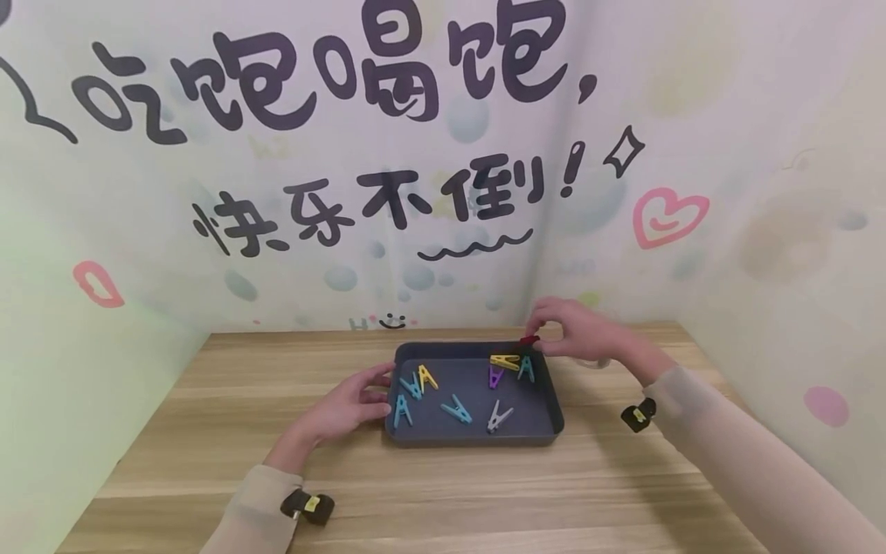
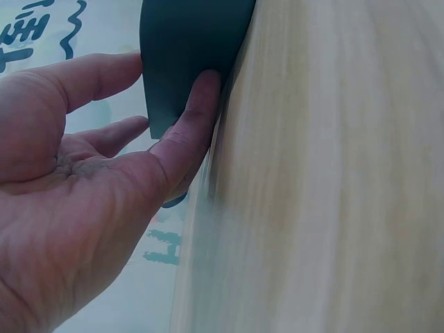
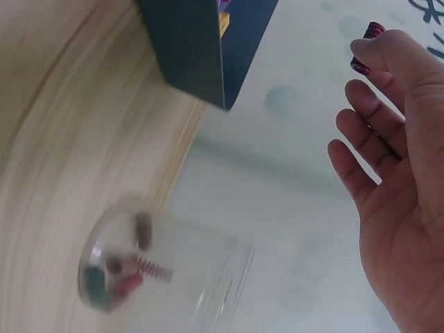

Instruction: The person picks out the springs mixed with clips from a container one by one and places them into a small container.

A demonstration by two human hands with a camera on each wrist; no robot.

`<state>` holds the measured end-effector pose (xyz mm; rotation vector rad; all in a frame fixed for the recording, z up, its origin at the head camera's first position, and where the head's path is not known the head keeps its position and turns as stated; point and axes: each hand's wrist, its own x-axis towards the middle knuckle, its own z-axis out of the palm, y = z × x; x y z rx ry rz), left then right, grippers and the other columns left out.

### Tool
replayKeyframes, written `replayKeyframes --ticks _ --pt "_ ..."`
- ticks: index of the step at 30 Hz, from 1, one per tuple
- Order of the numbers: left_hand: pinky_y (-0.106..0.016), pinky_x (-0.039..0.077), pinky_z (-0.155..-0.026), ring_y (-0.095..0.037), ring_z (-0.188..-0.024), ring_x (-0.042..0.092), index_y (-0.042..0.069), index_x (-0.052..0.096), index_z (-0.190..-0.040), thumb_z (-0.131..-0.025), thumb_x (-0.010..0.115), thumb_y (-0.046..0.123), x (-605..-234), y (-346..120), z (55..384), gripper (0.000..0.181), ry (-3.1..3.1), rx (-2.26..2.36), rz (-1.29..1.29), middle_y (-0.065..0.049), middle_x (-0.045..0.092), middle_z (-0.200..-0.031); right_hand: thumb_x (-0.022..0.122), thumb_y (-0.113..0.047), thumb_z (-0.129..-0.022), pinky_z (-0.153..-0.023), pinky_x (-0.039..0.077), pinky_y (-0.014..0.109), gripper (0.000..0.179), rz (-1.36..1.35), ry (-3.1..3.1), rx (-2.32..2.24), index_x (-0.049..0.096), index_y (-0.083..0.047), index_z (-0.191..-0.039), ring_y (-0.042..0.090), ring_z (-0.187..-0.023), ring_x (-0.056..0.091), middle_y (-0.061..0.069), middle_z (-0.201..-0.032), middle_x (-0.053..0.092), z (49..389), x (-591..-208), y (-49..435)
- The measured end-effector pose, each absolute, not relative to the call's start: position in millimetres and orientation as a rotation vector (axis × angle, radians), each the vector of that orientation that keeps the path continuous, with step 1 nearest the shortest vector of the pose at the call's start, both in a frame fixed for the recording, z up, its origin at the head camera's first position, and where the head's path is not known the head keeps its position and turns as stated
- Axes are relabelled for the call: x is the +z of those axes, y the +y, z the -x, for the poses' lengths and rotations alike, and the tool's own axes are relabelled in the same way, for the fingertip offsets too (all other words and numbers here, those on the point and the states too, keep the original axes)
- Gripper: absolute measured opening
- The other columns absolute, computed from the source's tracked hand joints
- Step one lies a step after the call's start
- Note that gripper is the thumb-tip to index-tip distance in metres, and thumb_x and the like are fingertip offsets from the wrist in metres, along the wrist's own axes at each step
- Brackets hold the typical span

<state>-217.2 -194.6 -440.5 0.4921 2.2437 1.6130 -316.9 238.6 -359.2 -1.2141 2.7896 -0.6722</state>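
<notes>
My right hand [image 1: 571,329] pinches a dark red, ridged clothespin [image 3: 360,64] between thumb and index finger, above the tray's far right corner. Its other fingers are loosely bent. My left hand [image 1: 354,402] touches the outside of the left wall of a dark grey tray [image 1: 477,442], fingers and thumb spread and fairly straight. Inside the tray lie several clothespins: blue ones on the left and in the middle, such as a blue clothespin [image 1: 457,411], a yellow clothespin [image 1: 428,378], and a grey clothespin [image 1: 498,416]. A second yellow clothespin [image 1: 505,362], a purple clothespin [image 1: 494,377] and a teal clothespin [image 1: 527,368] gather at the far right.
A clear jar [image 3: 208,267] with several coloured things inside stands right of the tray, mostly hidden by the right forearm in the head view. Behind the wooden table [image 1: 457,492] hangs a pale curtain-like wall [image 1: 484,285] with black lettering.
</notes>
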Motion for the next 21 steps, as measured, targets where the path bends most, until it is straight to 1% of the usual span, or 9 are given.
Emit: replayKeyframes --ticks 3,7,14,21 --pt "-0.048 0.054 -0.108 -0.050 -0.137 0.052 -0.006 0.026 -0.164 -0.103 0.062 -0.003 -440.5 -193.9 217.1 0.070 2.233 1.623 -0.490 -0.033 0.044 -0.153 0.082 -0.011 -0.092 -0.092 0.058 0.044 0.018 1.216 2.810 -0.692 0.077 -0.025 -0.102 0.022 -0.100 0.064 -0.011 -0.104 0.067 317.4 -358.1 248.3" --pt "-0.048 0.054 -0.108 -0.050 -0.136 0.053 -0.007 0.026 -0.164 -0.103 0.062 -0.003 -441.6 -193.9 217.1 0.071 2.232 1.635 -0.485 -0.034 0.044 -0.152 0.084 -0.009 -0.090 -0.090 0.058 0.042 0.019 1.199 2.851 -0.690 0.078 -0.023 -0.102 0.018 -0.097 0.063 -0.011 -0.102 0.069 319.1 -357.5 260.7" --pt "-0.047 0.054 -0.108 -0.050 -0.137 0.052 -0.006 0.026 -0.164 -0.103 0.063 -0.002 -444.6 -195.4 218.4 0.072 2.227 1.643 -0.491 -0.033 0.044 -0.152 0.083 -0.007 -0.091 -0.080 0.057 0.039 0.018 1.102 2.909 -0.711 0.079 -0.020 -0.103 0.017 -0.093 0.060 -0.007 -0.103 0.069 316.4 -357.6 280.8" --pt "-0.047 0.053 -0.108 -0.048 -0.138 0.053 -0.004 0.027 -0.165 -0.104 0.063 -0.001 -443.7 -194.5 219.5 0.071 2.246 1.614 -0.477 -0.031 0.046 -0.152 0.082 -0.005 -0.091 -0.084 0.058 0.041 0.018 1.043 2.947 -0.734 0.078 -0.017 -0.104 0.024 -0.096 0.063 -0.006 -0.102 0.069 319.2 -362.8 302.9"
